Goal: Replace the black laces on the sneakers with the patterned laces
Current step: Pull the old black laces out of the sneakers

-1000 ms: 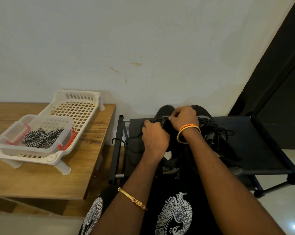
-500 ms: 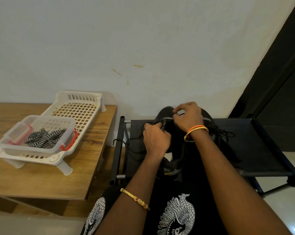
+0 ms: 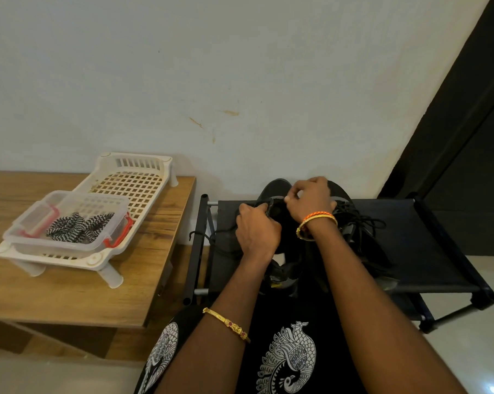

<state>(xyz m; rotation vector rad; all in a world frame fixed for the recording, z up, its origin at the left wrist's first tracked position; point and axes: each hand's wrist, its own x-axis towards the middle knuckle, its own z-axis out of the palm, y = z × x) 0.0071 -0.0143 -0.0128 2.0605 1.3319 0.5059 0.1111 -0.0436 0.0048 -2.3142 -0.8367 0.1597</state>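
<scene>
Right hand [image 3: 311,199] has lifted, pinching the black lace [image 3: 271,202] higher.

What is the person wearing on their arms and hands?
Both forearms are bare, with no sleeves showing. The left arm wears a thin gold bracelet with small red stones partway up the forearm. The right wrist wears a gold bangle next to an orange thread band. No rings or gloves show on the left hand or right hand.
</scene>
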